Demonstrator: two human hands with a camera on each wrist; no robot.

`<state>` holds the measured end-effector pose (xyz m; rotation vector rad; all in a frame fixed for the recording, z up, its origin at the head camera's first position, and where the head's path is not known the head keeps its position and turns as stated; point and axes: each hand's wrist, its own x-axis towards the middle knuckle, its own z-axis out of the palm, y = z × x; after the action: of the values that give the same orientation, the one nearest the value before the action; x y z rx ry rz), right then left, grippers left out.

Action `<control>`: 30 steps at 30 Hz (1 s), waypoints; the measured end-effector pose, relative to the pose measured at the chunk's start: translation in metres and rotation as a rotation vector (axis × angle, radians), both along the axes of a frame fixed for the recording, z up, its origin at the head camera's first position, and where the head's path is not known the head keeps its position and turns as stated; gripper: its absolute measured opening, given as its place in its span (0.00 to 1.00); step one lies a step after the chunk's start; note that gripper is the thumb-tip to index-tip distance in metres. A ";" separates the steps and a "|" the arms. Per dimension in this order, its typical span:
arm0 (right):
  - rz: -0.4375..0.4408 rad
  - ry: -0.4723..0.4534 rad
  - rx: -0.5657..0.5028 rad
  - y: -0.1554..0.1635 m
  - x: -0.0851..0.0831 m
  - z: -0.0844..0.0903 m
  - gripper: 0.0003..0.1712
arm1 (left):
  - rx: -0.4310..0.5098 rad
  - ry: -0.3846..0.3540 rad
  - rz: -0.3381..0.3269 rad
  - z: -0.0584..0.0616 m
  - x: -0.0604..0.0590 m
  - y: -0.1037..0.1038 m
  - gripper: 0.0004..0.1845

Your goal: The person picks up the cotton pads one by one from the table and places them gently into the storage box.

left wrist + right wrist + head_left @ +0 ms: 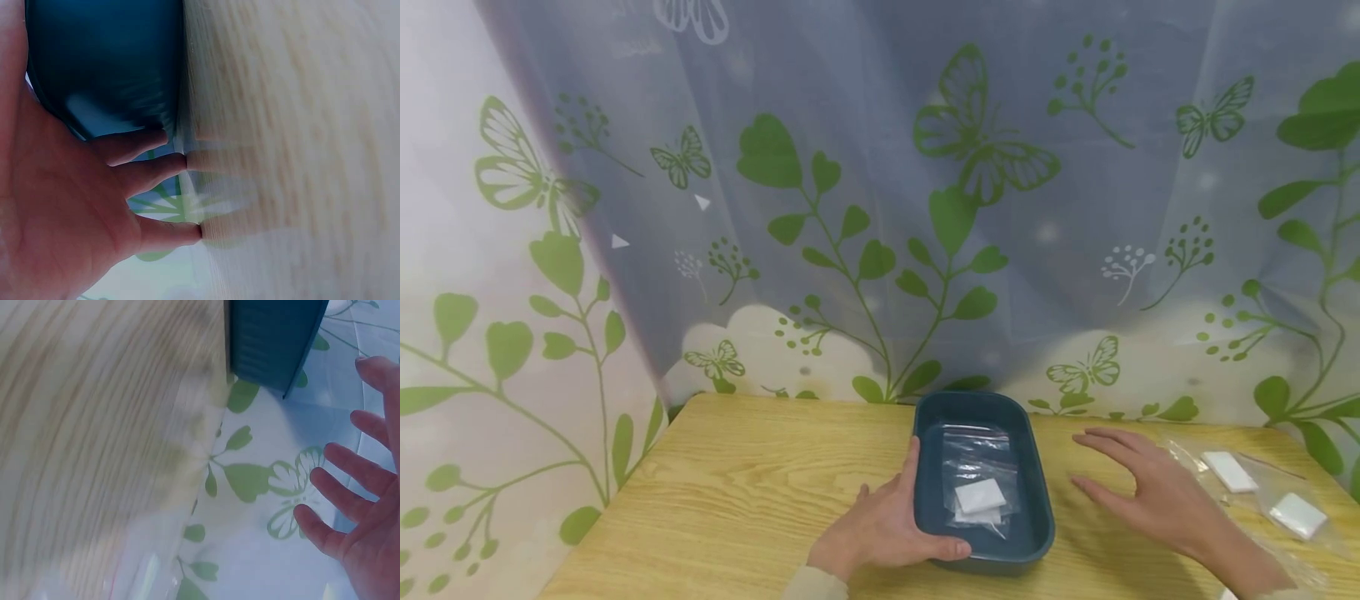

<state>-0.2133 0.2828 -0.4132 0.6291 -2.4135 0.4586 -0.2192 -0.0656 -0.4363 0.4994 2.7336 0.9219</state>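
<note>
A dark blue plastic bin [1041,508] stands on the wooden table. Inside it lie clear zip bags [981,446] with flat white rectangular pieces [980,496], overlapping near the middle. At the bin's near left corner my left hand [876,525] touches it, index finger along the left side and thumb across the near rim. The other fingers [156,172] reach down straight beside the bin's wall, tips at the tabletop. To the right of the bin, my right hand [1157,492] hovers apart from it with spread, slightly bent fingers and nothing in them.
On the table's right side, beyond my right hand, lie more clear bags with white pieces [1228,472] [1298,515]. Bare wood tabletop [722,492] extends left of the bin. A leaf-and-butterfly patterned curtain [850,208] hangs directly behind the table and along its left side.
</note>
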 end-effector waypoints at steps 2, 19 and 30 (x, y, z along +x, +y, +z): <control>-0.006 0.016 -0.002 0.006 0.002 0.001 0.33 | 0.002 0.001 0.001 0.000 0.000 0.000 0.78; -0.117 -0.005 -0.046 0.056 0.023 0.000 0.34 | 0.001 0.016 -0.001 0.001 -0.001 0.000 0.78; -0.141 0.041 -0.062 0.085 0.031 -0.007 0.36 | -0.004 0.019 -0.007 0.003 0.004 -0.001 0.78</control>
<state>-0.1825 0.3679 -0.4206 0.4345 -2.3759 0.4546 -0.2153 -0.0667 -0.4337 0.5189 2.7480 0.9145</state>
